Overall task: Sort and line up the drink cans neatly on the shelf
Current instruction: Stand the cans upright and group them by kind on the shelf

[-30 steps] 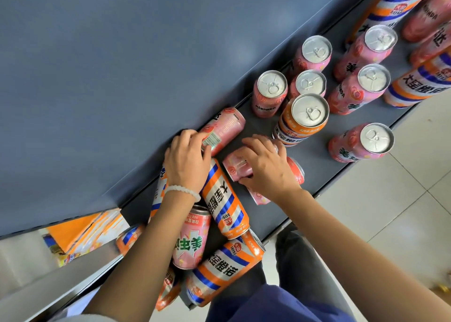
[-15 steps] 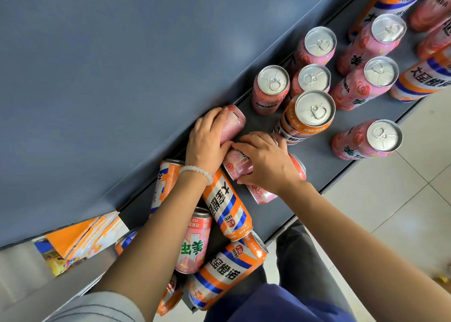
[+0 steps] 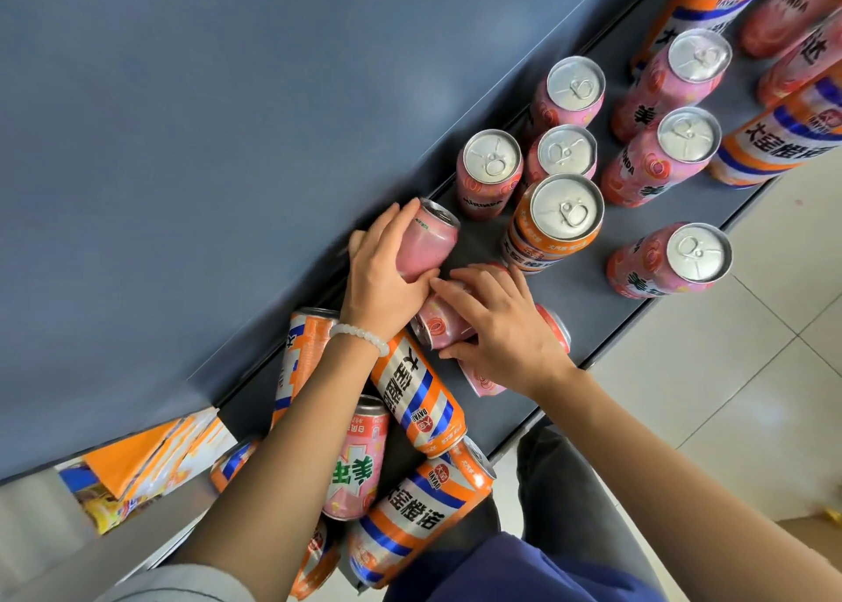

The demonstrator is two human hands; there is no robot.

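My left hand [image 3: 380, 273] grips a pink can [image 3: 428, 241], lifted and tilted near the shelf's back wall. My right hand [image 3: 499, 328] curls over another pink can [image 3: 439, 323] that lies on its side, with one more pink can [image 3: 553, 328] lying partly hidden under that hand. Several pink cans stand upright past them, such as one [image 3: 490, 170] by the back wall, with an upright orange can [image 3: 553, 221] in front. Orange striped cans lie flat near my left forearm, one [image 3: 417, 394] right beside it.
The grey shelf [image 3: 587, 323] has a front edge on the right, with tiled floor [image 3: 711, 396] beyond. A blue-grey back panel [image 3: 205, 145] rises on the left. More tall pink and orange cans lie at the top right. Orange packets [image 3: 150, 460] show on a lower level.
My left hand moved along the back wall from the orange can to the pink can, took hold of it and raised its end. My right hand stayed on the lying pink cans.
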